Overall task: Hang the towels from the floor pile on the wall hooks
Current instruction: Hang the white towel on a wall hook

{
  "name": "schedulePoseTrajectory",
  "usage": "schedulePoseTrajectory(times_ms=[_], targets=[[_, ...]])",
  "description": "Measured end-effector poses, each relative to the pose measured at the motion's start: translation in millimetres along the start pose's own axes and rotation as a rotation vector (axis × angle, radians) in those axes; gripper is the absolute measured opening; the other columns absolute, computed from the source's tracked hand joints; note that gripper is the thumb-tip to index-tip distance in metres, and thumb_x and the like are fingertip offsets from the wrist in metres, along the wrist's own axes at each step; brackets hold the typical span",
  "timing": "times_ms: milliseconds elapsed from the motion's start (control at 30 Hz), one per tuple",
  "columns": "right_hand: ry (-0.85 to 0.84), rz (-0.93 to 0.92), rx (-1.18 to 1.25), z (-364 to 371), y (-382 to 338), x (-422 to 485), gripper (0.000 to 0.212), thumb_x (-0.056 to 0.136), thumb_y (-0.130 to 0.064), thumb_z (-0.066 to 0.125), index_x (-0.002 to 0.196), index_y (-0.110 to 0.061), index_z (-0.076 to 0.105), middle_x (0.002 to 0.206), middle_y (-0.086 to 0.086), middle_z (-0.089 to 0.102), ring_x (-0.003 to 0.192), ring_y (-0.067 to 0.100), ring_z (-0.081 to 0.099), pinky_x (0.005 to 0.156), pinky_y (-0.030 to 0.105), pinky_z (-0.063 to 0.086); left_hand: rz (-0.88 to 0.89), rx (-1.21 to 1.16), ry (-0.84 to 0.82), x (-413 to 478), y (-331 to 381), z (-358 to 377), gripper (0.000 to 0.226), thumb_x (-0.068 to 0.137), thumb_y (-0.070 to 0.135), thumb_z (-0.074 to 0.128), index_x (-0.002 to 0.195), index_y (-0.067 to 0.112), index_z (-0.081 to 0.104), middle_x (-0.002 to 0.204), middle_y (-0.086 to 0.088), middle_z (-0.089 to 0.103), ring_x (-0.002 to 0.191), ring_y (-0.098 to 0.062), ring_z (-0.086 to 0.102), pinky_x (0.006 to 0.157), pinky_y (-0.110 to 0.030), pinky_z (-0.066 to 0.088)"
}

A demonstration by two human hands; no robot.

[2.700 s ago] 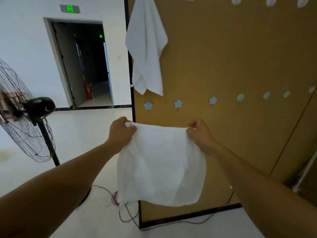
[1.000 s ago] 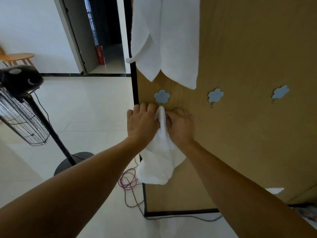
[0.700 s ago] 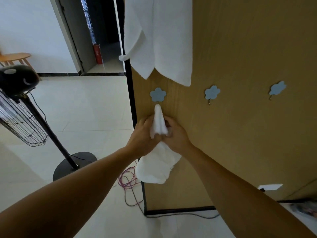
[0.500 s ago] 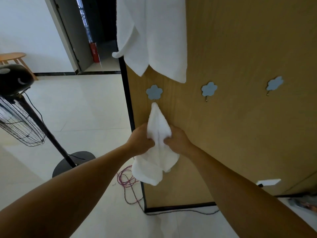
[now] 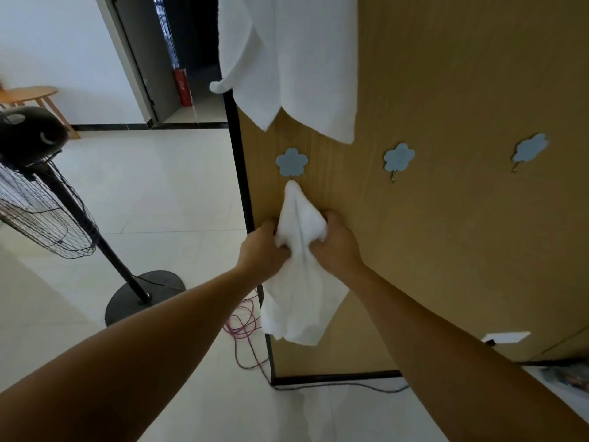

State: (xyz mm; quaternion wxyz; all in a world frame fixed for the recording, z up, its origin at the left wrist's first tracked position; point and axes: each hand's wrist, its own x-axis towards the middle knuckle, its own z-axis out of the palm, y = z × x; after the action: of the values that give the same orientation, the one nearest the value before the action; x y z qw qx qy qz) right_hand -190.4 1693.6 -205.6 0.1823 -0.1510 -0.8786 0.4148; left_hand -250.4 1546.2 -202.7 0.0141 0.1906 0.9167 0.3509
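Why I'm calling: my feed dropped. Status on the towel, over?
Gripping the towel, left hand and right hand. Tip at the leftmost blue hook. Above it, hung towel hangs clear.

Pale tiled floor; standing on it, a round black fan base; lying by the panel foot, tangled pink and black cables.

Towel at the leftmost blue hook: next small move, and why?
Probably loosen both grips slightly and see if it holds. The tip of the towel sits at the metal prong under the blue flower hook, and the left hand and right hand grip the bunched cloth just below. Whether the tip is truly caught is not visible, so full release seems premature.
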Motion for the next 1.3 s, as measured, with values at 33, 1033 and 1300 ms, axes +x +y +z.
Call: schedulePoseTrajectory(times_ms=[33,1033,1300], targets=[[0.047,-0.032,0.021,1,-1,-1,0.044,0.08,-0.013,0.064,0.122,-0.013,0.05,0.098,-0.006,0.056,0.087,0.015,0.058,0.067,0.024,0.043,0.033,-0.029,0.106,-4,1,1,0.035,0.078,0.028,0.066,0.11,0.017,0.055,0.096,0.004,0.056,0.086,-0.019,0.055,0.07,-0.032,0.046],[0.097,0.322,-0.235,-18,-4,-118,0.07,0.088,-0.025,0.056,0.15,-0.018,0.024,0.148,0.007,0.035,0.132,0.026,0.037,0.106,0.035,0.034,0.001,0.139,-0.156,-60,-23,-14,0.072,0.081,0.03,0.063,0.14,0.008,0.029,0.134,-0.014,0.04,0.121,-0.036,0.044,0.097,-0.049,0.045],[0.045,0.653,-0.281,-37,21,-292,0.066,0.091,-0.027,0.059,0.149,-0.018,0.029,0.152,0.009,0.028,0.137,0.028,0.029,0.11,0.036,0.033,0.345,0.617,-0.769,-156,-18,35,0.071,0.089,0.045,0.055,0.141,0.007,0.026,0.139,-0.015,0.036,0.126,-0.034,0.04,0.101,-0.043,0.041]])
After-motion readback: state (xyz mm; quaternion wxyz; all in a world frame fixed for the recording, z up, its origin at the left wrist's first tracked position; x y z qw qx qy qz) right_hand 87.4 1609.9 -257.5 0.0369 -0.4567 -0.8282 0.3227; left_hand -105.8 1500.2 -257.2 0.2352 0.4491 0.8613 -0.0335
